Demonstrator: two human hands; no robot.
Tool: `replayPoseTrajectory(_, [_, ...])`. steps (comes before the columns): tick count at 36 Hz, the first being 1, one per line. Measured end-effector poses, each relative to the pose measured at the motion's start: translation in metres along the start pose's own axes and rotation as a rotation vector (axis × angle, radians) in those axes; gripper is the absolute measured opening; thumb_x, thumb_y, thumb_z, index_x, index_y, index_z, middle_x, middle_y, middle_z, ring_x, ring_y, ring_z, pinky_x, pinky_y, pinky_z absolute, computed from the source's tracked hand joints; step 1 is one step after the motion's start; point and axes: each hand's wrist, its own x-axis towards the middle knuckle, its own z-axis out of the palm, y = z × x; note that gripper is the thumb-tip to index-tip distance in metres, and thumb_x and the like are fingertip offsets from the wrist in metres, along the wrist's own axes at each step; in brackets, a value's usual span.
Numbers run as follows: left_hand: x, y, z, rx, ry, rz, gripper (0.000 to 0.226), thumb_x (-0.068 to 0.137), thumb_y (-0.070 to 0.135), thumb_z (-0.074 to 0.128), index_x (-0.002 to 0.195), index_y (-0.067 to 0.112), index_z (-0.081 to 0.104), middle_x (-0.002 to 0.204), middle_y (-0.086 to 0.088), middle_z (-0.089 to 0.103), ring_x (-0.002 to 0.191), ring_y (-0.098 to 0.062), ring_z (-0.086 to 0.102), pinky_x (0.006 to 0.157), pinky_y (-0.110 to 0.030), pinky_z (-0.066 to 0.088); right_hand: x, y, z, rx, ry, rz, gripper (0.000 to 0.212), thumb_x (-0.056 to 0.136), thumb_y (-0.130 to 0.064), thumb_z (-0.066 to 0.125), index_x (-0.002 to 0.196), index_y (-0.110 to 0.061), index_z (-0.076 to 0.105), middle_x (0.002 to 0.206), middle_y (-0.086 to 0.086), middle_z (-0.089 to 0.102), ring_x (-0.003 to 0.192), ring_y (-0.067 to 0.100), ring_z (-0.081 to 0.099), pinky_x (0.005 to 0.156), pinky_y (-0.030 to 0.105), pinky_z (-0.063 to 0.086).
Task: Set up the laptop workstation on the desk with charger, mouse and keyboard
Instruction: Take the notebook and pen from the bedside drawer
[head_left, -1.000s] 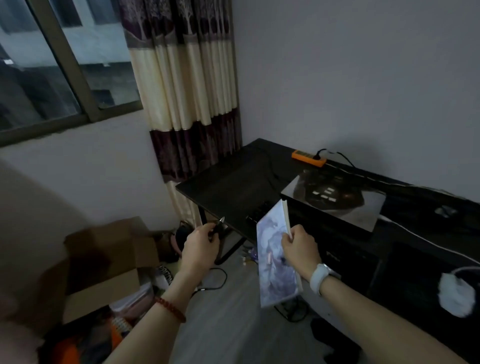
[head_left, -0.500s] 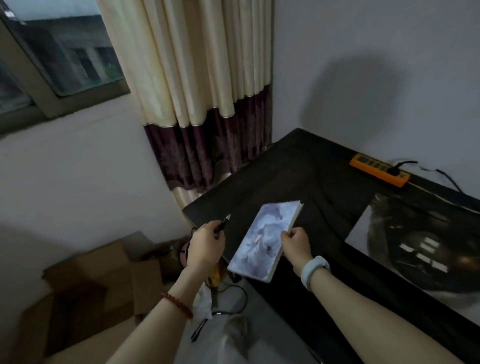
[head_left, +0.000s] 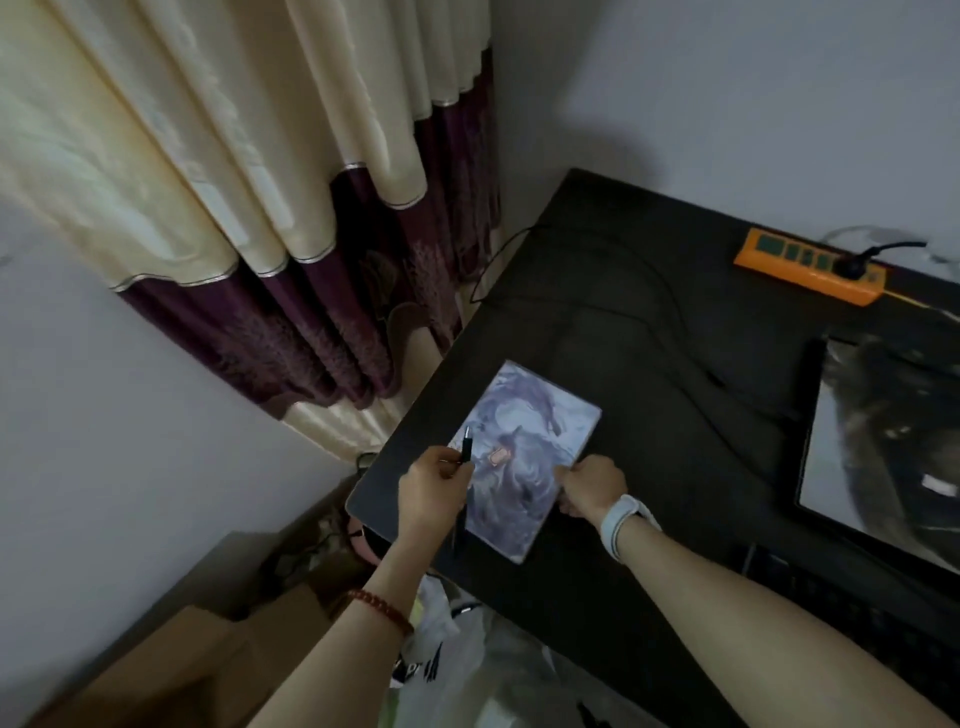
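A notebook (head_left: 524, 457) with a pale purple cover lies flat on the near left corner of the black desk (head_left: 623, 322). My right hand (head_left: 592, 486) grips the notebook's right edge near its lower corner. My left hand (head_left: 434, 486) hovers over the notebook's left edge, closed around a black pen (head_left: 466, 451) that points away from me. A closed laptop (head_left: 883, 436) with a dark patterned lid lies at the right edge of the view. An orange power strip (head_left: 808, 265) with a black plug in it sits at the back of the desk.
A thin black cable (head_left: 654, 306) runs across the desk from the left edge toward the laptop. A cream and maroon curtain (head_left: 260, 208) hangs left of the desk. Cardboard boxes (head_left: 171, 660) and plastic bags (head_left: 467, 670) lie on the floor below.
The notebook went from held upright in the air to lying flat on the desk corner. Both hands came forward over the desk, and the view tilted down and closer.
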Motion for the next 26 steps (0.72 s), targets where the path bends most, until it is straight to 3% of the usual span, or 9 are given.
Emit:
replayPoseTrajectory(2, [0.006, 0.003, 0.009, -0.063, -0.082, -0.008, 0.014, 0.078, 0.031, 0.070, 0.081, 0.019, 0.063, 0.076, 0.005, 0.068, 0.070, -0.014, 0.064, 0.060, -0.022, 0.046, -0.003, 0.001, -0.005, -0.175, 0.010, -0.046, 0.025, 0.084, -0.031, 0.053, 0.076, -0.010, 0.063, 0.079, 0.011, 0.068, 0.073, 0.029, 0.067, 0.071, 0.040, 0.057])
replayPoseTrajectory(4, [0.009, 0.009, 0.018, -0.156, -0.149, -0.037, 0.015, 0.077, 0.029, 0.073, 0.078, 0.016, 0.066, 0.074, -0.003, 0.070, 0.070, -0.019, 0.067, 0.069, -0.032, 0.056, -0.008, 0.001, -0.009, -0.269, 0.020, -0.119, 0.021, 0.086, -0.031, 0.050, 0.075, -0.016, 0.059, 0.082, 0.008, 0.065, 0.075, 0.025, 0.064, 0.068, 0.034, 0.051])
replayPoseTrajectory(7, [0.014, 0.018, 0.033, -0.310, -0.213, -0.096, 0.002, 0.081, 0.012, 0.068, 0.080, 0.013, 0.066, 0.084, -0.014, 0.070, 0.075, -0.024, 0.067, 0.078, -0.043, 0.057, -0.020, 0.002, -0.011, -0.142, -0.163, -0.247, 0.015, 0.090, -0.022, 0.049, 0.085, -0.015, 0.061, 0.085, 0.007, 0.063, 0.073, 0.016, 0.059, 0.064, 0.029, 0.046])
replayPoseTrajectory(11, [0.018, 0.035, 0.050, -0.474, -0.327, -0.195, 0.008, 0.081, 0.009, 0.067, 0.076, 0.015, 0.065, 0.077, -0.010, 0.069, 0.071, -0.021, 0.067, 0.062, -0.030, 0.058, -0.035, 0.007, -0.014, 0.014, -0.266, -0.302, 0.013, 0.091, -0.018, 0.052, 0.099, -0.014, 0.062, 0.075, -0.003, 0.061, 0.063, 0.007, 0.056, 0.049, 0.010, 0.040])
replayPoseTrajectory(15, [0.014, 0.047, 0.061, -0.483, -0.391, -0.227, 0.001, 0.083, 0.010, 0.065, 0.082, 0.010, 0.066, 0.077, -0.012, 0.067, 0.073, -0.024, 0.065, 0.070, -0.036, 0.055, -0.036, 0.012, -0.017, 0.003, -0.224, -0.323, 0.005, 0.090, -0.019, 0.055, 0.091, -0.015, 0.059, 0.068, -0.006, 0.057, 0.056, 0.003, 0.054, 0.044, 0.008, 0.037])
replayPoseTrajectory(19, [0.010, 0.046, 0.067, -0.377, -0.398, -0.124, 0.010, 0.087, 0.011, 0.059, 0.092, 0.010, 0.068, 0.086, -0.010, 0.069, 0.079, -0.021, 0.065, 0.075, -0.036, 0.055, -0.032, 0.015, -0.015, -0.019, -0.176, -0.258, 0.016, 0.088, -0.022, 0.057, 0.074, -0.021, 0.050, 0.060, -0.004, 0.055, 0.049, 0.005, 0.053, 0.043, 0.012, 0.039])
replayPoseTrajectory(22, [0.013, 0.028, 0.059, 0.006, -0.009, 0.298, 0.016, 0.087, 0.013, 0.059, 0.099, 0.013, 0.068, 0.101, -0.004, 0.069, 0.091, -0.015, 0.060, 0.078, -0.028, 0.046, -0.026, 0.025, -0.014, 0.012, -0.077, -0.134, 0.015, 0.087, -0.018, 0.055, 0.073, -0.015, 0.050, 0.059, 0.001, 0.056, 0.046, 0.012, 0.054, 0.045, 0.020, 0.044])
replayPoseTrajectory(24, [0.018, 0.010, 0.052, 0.260, 0.122, 0.494, 0.026, 0.084, 0.017, 0.063, 0.110, 0.015, 0.064, 0.112, -0.007, 0.065, 0.107, -0.028, 0.055, 0.085, -0.040, 0.044, -0.025, 0.030, -0.013, 0.006, -0.028, -0.070, 0.018, 0.088, -0.017, 0.054, 0.071, -0.016, 0.050, 0.059, 0.001, 0.057, 0.040, 0.008, 0.055, 0.043, 0.017, 0.045])
replayPoseTrajectory(26, [0.022, -0.011, 0.046, 0.479, 0.016, 0.418, 0.049, 0.085, 0.035, 0.060, 0.131, 0.025, 0.046, 0.140, -0.006, 0.044, 0.129, -0.034, 0.035, 0.098, -0.054, 0.033, -0.024, 0.032, -0.011, -0.017, 0.003, -0.034, 0.021, 0.088, -0.017, 0.054, 0.067, -0.016, 0.050, 0.061, 0.001, 0.058, 0.037, 0.007, 0.055, 0.045, 0.017, 0.047])
